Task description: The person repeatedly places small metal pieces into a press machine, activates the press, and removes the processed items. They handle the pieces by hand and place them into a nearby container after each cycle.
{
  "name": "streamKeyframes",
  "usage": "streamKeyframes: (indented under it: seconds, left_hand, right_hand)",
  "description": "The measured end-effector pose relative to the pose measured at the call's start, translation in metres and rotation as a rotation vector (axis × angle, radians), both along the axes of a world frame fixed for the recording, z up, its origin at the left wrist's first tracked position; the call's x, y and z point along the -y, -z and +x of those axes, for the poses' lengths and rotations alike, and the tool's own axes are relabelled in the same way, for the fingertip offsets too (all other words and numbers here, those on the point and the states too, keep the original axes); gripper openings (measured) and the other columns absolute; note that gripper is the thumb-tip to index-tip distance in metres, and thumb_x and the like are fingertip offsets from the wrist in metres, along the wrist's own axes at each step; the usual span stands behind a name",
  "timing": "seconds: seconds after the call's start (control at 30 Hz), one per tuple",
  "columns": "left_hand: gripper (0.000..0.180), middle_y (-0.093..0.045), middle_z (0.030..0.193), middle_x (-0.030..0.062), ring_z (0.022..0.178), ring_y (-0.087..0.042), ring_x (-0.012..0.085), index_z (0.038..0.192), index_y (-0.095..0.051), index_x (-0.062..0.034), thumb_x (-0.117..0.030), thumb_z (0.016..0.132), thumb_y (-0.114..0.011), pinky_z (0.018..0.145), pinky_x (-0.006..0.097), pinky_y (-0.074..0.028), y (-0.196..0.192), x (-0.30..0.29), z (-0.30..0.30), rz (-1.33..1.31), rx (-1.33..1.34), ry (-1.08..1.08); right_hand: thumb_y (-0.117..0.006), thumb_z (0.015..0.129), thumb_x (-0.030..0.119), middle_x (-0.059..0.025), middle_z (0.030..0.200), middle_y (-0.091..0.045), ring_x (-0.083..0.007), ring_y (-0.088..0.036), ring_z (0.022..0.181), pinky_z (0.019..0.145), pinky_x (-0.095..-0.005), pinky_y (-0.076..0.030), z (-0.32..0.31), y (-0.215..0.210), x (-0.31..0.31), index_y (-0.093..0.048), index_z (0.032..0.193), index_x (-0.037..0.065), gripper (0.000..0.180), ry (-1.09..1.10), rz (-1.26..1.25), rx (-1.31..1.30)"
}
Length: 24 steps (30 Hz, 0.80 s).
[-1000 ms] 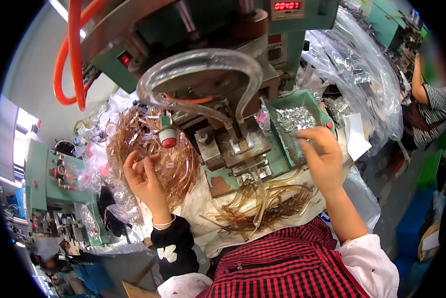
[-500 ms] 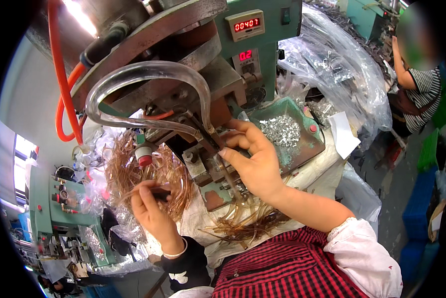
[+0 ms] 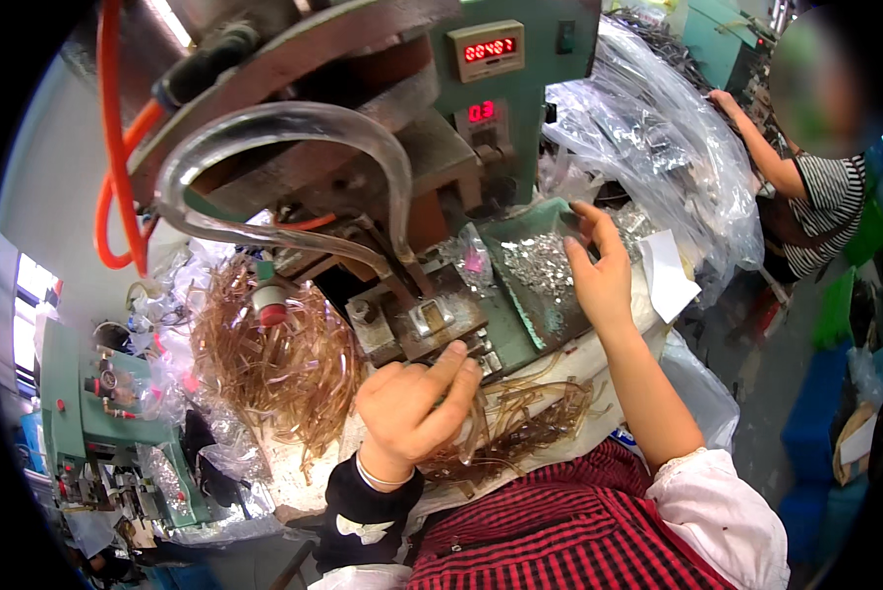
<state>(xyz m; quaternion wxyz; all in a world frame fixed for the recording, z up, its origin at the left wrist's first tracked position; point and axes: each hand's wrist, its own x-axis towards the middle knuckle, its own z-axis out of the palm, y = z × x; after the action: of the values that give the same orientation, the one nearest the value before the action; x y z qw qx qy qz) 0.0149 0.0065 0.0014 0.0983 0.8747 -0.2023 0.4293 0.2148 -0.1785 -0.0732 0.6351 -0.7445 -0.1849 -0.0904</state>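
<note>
My left hand [image 3: 412, 408] is at the front edge of a small metal die block [image 3: 440, 323] under the press. Its index and middle fingers reach onto the edge, with the other fingers curled in. Whatever the fingertips pinch is hidden beneath them. A small pale rectangular piece [image 3: 432, 315] lies in the block's recess. My right hand [image 3: 604, 270] is over the right side of a green tray [image 3: 522, 313], thumb and fingers apart and nothing visible between them. Small silvery pieces [image 3: 540, 267] are heaped in that tray, beside the fingertips.
A clear looped tube [image 3: 284, 118] comes down to the die from the press. Tangled brown translucent strips [image 3: 274, 364] pile up at left; more strips [image 3: 520, 423] lie before me. Plastic sheeting [image 3: 658, 147] bulks at right. Another person [image 3: 820, 206] works at far right.
My right hand has left the die area and moved right to the tray, its fingers spreading. My left hand has moved right from the brown strips to the die's front edge.
</note>
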Motion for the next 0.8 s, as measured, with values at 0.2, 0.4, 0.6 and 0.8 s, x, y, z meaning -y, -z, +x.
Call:
streamKeyframes:
  seconds: [0.2, 0.4, 0.6, 0.8]
  left_hand:
    - [0.026, -0.076, 0.099, 0.0163, 0.056, -0.061, 0.017, 0.098, -0.073, -0.004, 0.003, 0.073, -0.08, 0.047, 0.028, -0.042, 0.007, 0.0, 0.001, -0.012, 0.005, -0.007]
    - [0.028, -0.076, 0.109, 0.0167, 0.066, -0.066, 0.0202, 0.1, -0.075, -0.0039, 0.002, 0.073, -0.081, 0.055, 0.029, -0.049, 0.01, 0.021, -0.021, -0.268, -0.068, -0.147]
    - [0.02, -0.075, 0.095, 0.0151, 0.073, -0.068, 0.0259, 0.1, -0.072, 0.0012, 0.01, 0.082, -0.073, 0.066, 0.031, -0.052, 0.026, -0.002, -0.09, -0.388, 0.073, -0.541]
    - [0.01, -0.07, 0.091, 0.0076, 0.086, -0.06, 0.029, 0.089, -0.075, -0.0052, -0.001, 0.08, -0.074, 0.078, 0.039, -0.048, 0.003, -0.09, -0.107, -0.147, -0.214, -0.994]
  right_hand:
    - [-0.074, 0.077, 0.006, -0.0103, 0.092, -0.065, -0.0309, -0.062, 0.093, 0.083, -0.0421, -0.049, -0.036, 0.003, 0.04, -0.072, 0.091, 0.008, 0.014, -0.024, -0.53, 0.181]
    - [-0.078, 0.076, 0.008, -0.0102, 0.094, -0.06, -0.032, -0.059, 0.098, 0.084, -0.0436, -0.048, -0.038, 0.009, 0.025, -0.07, 0.083, 0.009, 0.011, 0.003, -0.697, 0.366]
    - [-0.069, 0.086, 0.002, -0.0114, 0.082, -0.065, -0.0296, -0.063, 0.077, 0.071, -0.0399, -0.049, -0.042, 0.018, 0.025, -0.063, 0.091, 0.002, 0.008, 0.06, -0.448, 0.176]
    - [-0.067, 0.088, -0.003, -0.0108, 0.091, -0.068, -0.0225, -0.064, 0.084, 0.078, -0.0318, -0.05, -0.042, 0.0, -0.001, -0.069, 0.102, 0.0, 0.015, -0.052, -0.173, 0.228]
